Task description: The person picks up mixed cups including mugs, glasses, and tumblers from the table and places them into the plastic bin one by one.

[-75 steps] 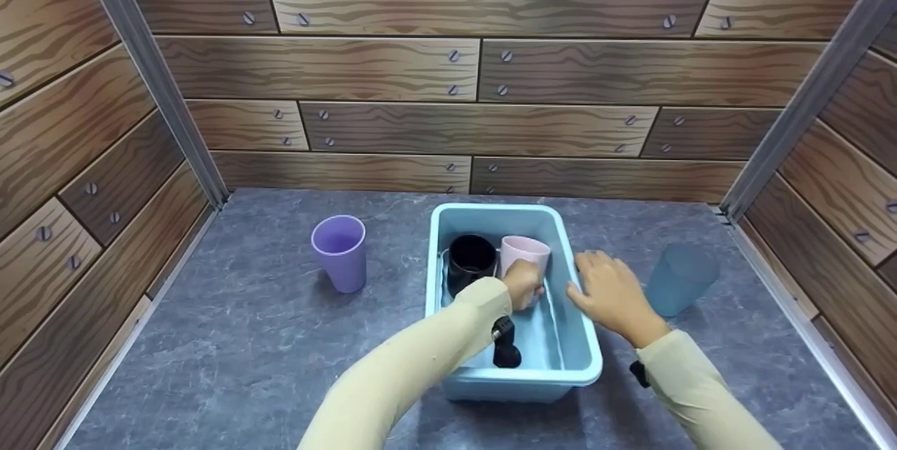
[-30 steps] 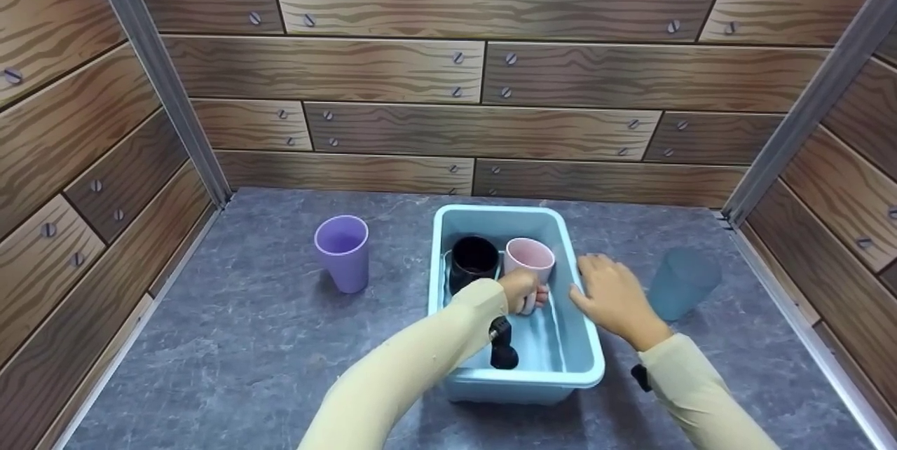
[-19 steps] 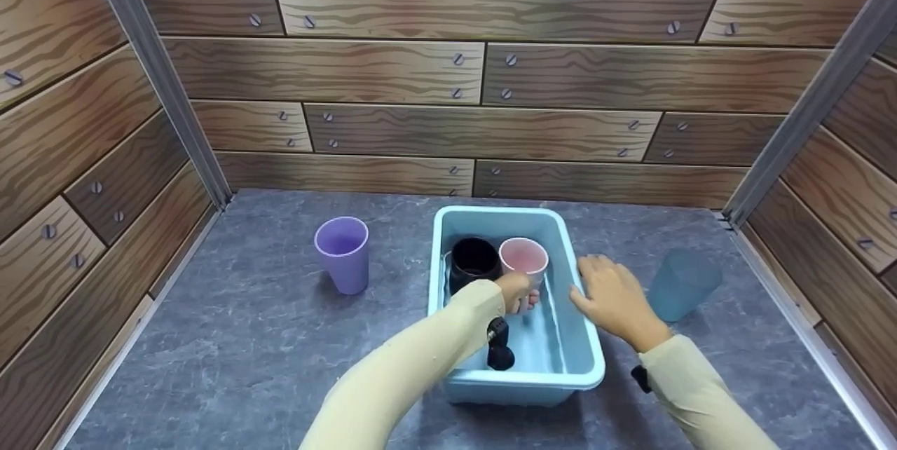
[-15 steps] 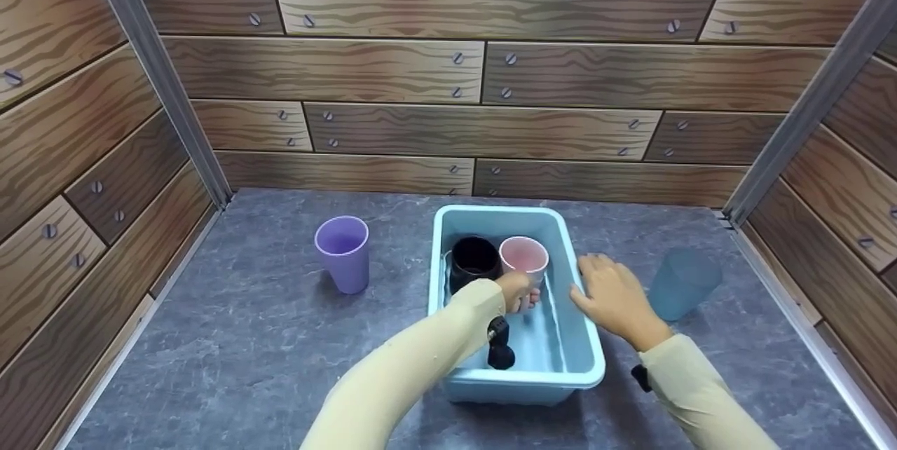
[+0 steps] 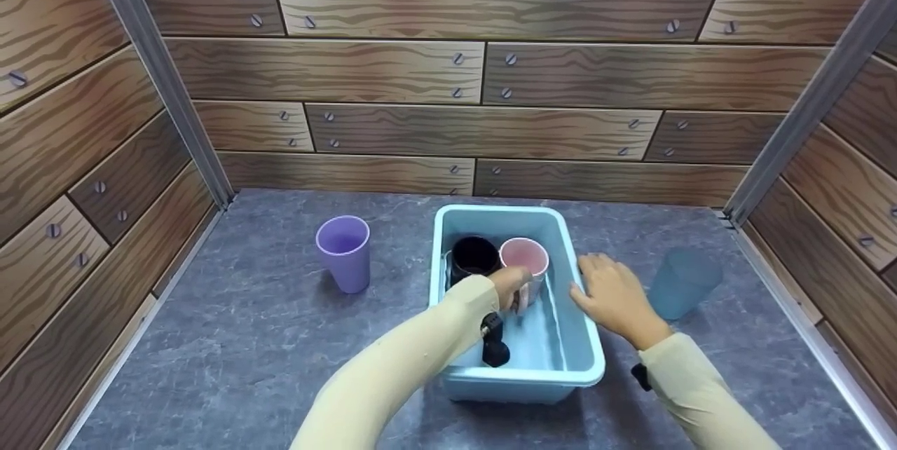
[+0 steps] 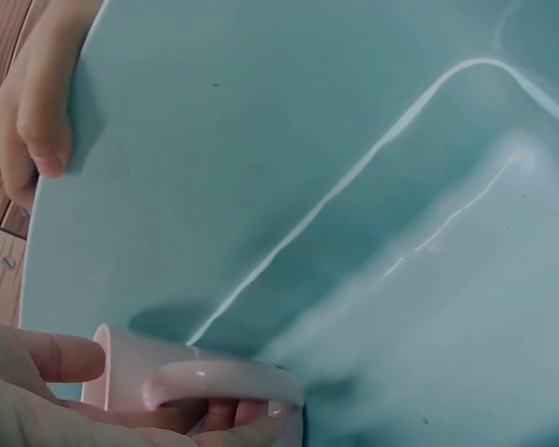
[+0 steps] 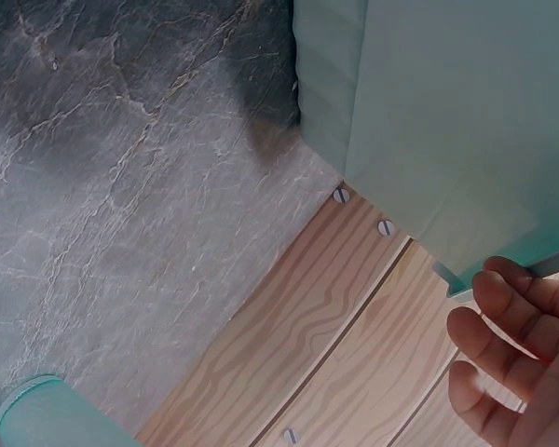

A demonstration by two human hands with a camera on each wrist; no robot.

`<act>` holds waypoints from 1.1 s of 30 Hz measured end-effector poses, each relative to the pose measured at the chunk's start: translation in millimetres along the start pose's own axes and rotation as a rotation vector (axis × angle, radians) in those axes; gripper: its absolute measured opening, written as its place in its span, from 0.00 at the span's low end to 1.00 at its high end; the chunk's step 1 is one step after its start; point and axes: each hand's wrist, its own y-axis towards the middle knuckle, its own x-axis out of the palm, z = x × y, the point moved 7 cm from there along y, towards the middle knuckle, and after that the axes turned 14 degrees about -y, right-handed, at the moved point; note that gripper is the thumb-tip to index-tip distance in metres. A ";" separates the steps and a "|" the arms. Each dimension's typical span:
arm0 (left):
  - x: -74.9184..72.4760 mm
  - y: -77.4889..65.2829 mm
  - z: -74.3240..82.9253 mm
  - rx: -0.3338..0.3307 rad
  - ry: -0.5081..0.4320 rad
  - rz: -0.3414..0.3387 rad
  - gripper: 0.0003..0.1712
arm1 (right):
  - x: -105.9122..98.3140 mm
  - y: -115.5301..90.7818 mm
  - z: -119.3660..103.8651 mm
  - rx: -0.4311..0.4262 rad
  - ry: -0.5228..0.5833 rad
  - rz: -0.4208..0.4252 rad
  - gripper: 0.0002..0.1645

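Note:
In the head view a light blue plastic bin (image 5: 518,391) holds a black mug (image 5: 475,255) and a pink mug (image 5: 535,273), side by side at its far end. My left hand (image 5: 508,286) is inside, at the handle side of the pink mug. In the left wrist view its thumb (image 6: 70,358) lies near the mug's rim, and its loosened fingers (image 6: 247,430) show around the white-pink handle (image 6: 228,380). My right hand (image 5: 615,297) holds the bin's right rim, thumb over the inner side and fingers outside.
A purple cup (image 5: 346,261) stands on the grey marbled table (image 5: 231,352), left of the bin. Right of my right hand is a translucent blue cup (image 5: 683,285). Wood-patterned panels (image 5: 448,71) enclose the back and sides.
The pink mug went from tilted to upright and shifted slightly left beside the black mug. My left hand has loosened and drawn left from its handle. The right hand has stayed at the rim.

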 end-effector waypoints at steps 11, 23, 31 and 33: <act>-9.2 58.8 -16.1 0.097 0.049 0.089 0.07 | -1.0 1.0 0.9 0.001 0.018 0.010 0.12; -15.7 97.6 -30.2 0.033 -0.011 0.045 0.06 | 0.3 1.3 -1.5 -0.007 0.007 0.015 0.17; -4.0 20.5 6.5 0.012 0.134 0.061 0.08 | -0.7 0.3 0.3 -0.002 0.012 0.017 0.17; -1.5 -8.8 18.8 0.009 0.103 0.050 0.07 | -0.6 0.2 0.3 0.000 0.019 0.014 0.16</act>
